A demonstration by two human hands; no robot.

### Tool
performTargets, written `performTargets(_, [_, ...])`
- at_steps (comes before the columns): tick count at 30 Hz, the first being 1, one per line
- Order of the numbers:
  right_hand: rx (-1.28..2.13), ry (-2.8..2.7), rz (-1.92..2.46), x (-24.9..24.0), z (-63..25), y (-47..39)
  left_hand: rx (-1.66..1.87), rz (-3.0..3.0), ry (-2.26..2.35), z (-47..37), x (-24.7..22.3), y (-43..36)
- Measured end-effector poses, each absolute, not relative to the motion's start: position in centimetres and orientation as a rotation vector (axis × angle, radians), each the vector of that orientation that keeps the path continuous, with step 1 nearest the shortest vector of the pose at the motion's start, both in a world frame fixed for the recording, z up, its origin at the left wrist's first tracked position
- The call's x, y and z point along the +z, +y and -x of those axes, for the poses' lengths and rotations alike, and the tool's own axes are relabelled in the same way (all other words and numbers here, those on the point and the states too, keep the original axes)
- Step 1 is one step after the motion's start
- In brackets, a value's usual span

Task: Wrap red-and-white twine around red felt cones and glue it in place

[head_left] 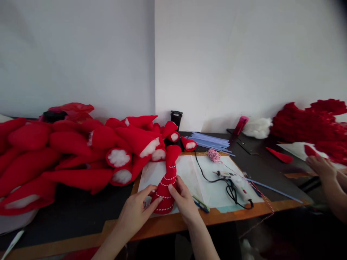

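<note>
A stuffed red felt cone hat [166, 187] with red-and-white twine wound round it stands on the white sheet near the table's front edge, its tip bent over. My left hand [138, 207] grips its lower left side, thumb on the front. From the right, my right hand [184, 200] holds its middle, with the thumb laid on the front and the other fingers behind. To the right lie a hot glue gun [238, 184] with a black cord, a ball of red-and-white twine [214, 155], and a green-and-blue cutter [201, 205] close to my right hand.
Many stuffed red cones [73, 144] are heaped on the left. Blue-violet sticks [208, 141] lie behind the white sheet [189, 168], near a black cup [176, 117]. At right are white fluff [258, 127], dark red fabric [311, 122] and another person's hand [322, 166] on red felt.
</note>
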State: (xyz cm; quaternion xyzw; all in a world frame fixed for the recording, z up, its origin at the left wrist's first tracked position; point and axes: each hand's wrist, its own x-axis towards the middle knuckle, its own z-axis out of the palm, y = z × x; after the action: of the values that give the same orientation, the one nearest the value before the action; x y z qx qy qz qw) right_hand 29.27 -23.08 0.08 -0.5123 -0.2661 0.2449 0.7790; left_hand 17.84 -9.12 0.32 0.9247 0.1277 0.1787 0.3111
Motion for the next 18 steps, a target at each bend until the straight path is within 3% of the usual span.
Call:
performTargets(6, [0.566,-0.564,1.094,0.75,-30.17,-23.08,0.750,-2.498,0.185,-18.10,0.27,-8.66])
performTargets(18, [0.658,-0.511,1.051,0.80,-30.28,-23.69,0.806,-2.428,0.284,-17.99,0.30,-8.56])
